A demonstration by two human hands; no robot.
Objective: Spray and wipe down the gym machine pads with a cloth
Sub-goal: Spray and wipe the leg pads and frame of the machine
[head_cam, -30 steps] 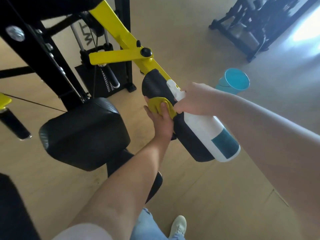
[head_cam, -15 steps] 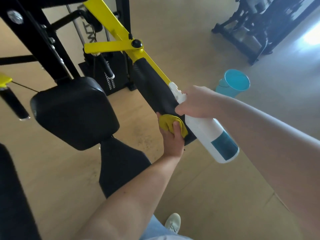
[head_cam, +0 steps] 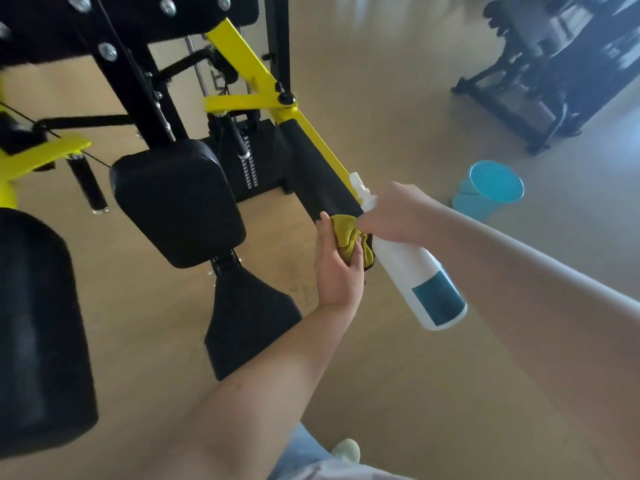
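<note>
wood floor (head_cam: 398,375); left hand (head_cam: 337,271) clamps cloth (head_cam: 346,233) on pad (head_cam: 311,174) end; right hand (head_cam: 398,213) grip wrapped round spray bottle (head_cam: 415,275)

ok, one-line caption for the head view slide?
Left hand presses a cloth to the lower end of the arm pad; right hand holds a spray bottle beside it.

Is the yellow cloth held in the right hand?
No, the left hand holds the yellow cloth against the arm pad, while the right hand grips the spray bottle.
</note>
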